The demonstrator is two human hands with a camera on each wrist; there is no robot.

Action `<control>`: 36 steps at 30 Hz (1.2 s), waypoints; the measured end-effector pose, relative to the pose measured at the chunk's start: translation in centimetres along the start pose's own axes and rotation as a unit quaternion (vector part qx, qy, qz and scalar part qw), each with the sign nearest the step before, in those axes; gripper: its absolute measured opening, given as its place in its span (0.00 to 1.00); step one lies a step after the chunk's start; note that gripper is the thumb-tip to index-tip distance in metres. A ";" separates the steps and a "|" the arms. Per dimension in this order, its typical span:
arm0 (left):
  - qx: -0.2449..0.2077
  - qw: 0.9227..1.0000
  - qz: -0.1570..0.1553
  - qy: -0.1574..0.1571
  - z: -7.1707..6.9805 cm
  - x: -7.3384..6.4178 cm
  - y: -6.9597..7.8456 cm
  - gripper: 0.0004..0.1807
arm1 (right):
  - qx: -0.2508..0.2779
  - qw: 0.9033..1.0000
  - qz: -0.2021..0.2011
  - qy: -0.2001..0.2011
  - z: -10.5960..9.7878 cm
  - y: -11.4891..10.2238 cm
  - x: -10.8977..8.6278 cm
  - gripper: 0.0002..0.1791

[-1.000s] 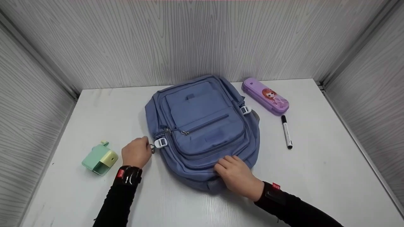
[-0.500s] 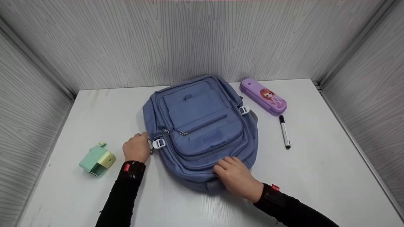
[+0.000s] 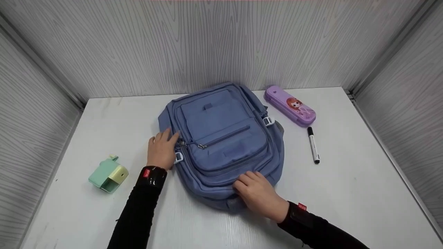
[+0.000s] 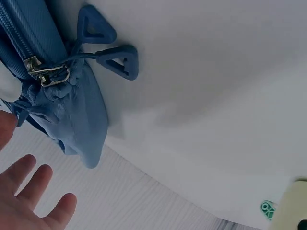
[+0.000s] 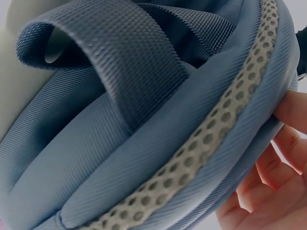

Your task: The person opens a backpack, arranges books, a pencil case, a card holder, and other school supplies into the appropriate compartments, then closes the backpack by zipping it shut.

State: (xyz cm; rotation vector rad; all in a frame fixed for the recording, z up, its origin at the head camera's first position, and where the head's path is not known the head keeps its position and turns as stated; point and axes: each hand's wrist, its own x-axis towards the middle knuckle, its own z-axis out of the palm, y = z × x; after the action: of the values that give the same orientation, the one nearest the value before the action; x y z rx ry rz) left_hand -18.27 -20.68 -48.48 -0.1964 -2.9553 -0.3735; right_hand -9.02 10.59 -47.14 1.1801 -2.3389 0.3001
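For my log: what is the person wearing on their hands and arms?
The left hand and right hand are bare, without gloves. Both arms are in long black sleeves. Each wrist has a black band: the left band looks glossy, the right band duller. Each carries a small red tag with pale marks too small to read. No cables show.
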 end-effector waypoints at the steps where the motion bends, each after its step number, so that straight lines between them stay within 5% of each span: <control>1: 0.003 1.000 0.005 -0.010 0.1 0.2 0.2 0.30 | 0.000 1.000 0.000 -0.002 0.0 0.0 0.0 0.06; 9: 0.027 0.997 -0.001 -0.075 0.5 1.0 0.5 0.30 | 0.000 1.000 0.001 0.000 0.3 0.1 -0.3 0.08; 21: 0.054 0.998 0.015 -0.029 0.5 -0.4 1.6 0.21 | 0.008 1.000 0.013 0.012 -0.2 2.6 -1.6 0.08; 31: 0.031 0.998 0.037 -0.030 1.0 -4.1 3.0 0.19 | 0.018 0.993 0.115 0.007 -0.9 7.8 -3.3 0.14; 36: 0.021 0.998 0.057 -0.005 1.4 -5.9 4.1 0.21 | 0.026 0.983 0.179 0.021 -0.9 10.3 -3.8 0.14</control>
State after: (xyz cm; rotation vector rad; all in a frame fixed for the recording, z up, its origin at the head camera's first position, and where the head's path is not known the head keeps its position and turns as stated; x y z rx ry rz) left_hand -12.05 -17.04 -49.88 -0.3597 -2.9424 -0.2947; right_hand -15.01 19.75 -48.09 0.7598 -2.5107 0.5074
